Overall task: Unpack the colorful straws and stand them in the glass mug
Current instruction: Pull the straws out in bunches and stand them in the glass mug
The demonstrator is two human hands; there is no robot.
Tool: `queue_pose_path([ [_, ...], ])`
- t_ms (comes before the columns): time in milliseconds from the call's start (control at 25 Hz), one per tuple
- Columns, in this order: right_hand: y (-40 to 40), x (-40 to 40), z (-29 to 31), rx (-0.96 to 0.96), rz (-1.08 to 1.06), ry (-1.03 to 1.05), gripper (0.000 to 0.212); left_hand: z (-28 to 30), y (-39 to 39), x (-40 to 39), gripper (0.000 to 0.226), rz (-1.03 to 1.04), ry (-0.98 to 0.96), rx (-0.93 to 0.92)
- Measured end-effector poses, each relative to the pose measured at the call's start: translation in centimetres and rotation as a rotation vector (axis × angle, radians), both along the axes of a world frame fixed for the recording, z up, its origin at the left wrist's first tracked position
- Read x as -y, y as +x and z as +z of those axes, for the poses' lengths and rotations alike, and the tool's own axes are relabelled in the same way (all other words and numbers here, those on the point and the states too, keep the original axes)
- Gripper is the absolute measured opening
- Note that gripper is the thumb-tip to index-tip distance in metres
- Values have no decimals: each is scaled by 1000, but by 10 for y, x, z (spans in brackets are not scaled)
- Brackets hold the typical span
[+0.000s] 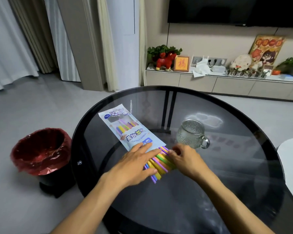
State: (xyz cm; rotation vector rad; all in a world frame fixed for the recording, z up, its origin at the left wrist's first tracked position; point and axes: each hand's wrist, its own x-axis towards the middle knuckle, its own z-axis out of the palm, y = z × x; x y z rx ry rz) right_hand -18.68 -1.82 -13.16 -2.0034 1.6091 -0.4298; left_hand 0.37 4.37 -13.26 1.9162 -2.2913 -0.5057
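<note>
We press our flat left hand (136, 163) on the straws (161, 163) mid-table (235, 166), beside the glass mug (191, 133), while our right hand (184, 160) pinches them.

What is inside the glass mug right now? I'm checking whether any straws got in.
The glass mug looks empty; no straw stands in it. The straws lie on the table, half out of the packet.

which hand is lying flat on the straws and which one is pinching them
The left hand lies flat, fingers straight, across the straws and packet mouth. The right hand has curled fingers pinching the straws.
</note>
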Motion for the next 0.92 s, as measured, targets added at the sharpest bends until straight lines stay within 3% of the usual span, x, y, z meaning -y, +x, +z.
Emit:
queue_pose_path([
  [120,1,5,-5,29,41,52,27,-2,-3,4,61,-21,-12,16],
  [280,-4,6,-2,-188,51,-105,32,-1,-6,7,60,-3,-1,22],
  [560,-33,7,39,-359,73,-116,29,-4,-5,12,63,63,-47,18],
  [800,-105,8,80,-277,109,-6,28,-13,-7,22,61,101,-85,38],
  [920,-138,7,89,-134,47,-29,29,-16,-9,25,60,119,-70,62],
])
